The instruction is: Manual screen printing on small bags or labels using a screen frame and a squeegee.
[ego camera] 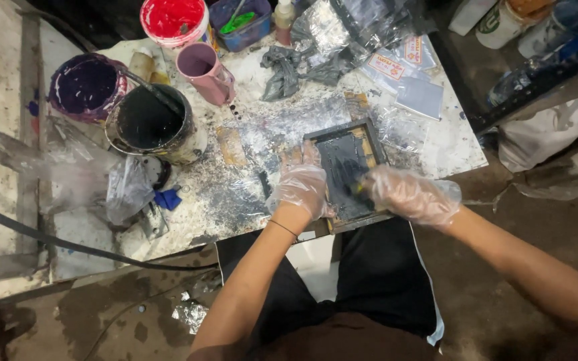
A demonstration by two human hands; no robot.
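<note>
frame: small dark wood-framed printing screen [346, 170], flat at table's near edge; stiff rim, ink-slick mesh, best held by rim
left hand [300, 182]: gloved, fingers spread, pressing frame's left edge
right hand [409, 195]: gloved, fingers closed round dark scraper [359, 192]
nearby: black paint bucket [150, 124]

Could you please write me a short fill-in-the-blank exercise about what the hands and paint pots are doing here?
1. Both hands wear clear plastic ____.
2. The left hand presses on the left edge of the small ____ frame.
3. The open tub at the top holds ____ paint.
4. The right hand is on the frame's ____ side.

Missing words: gloves; screen; red; right
</note>
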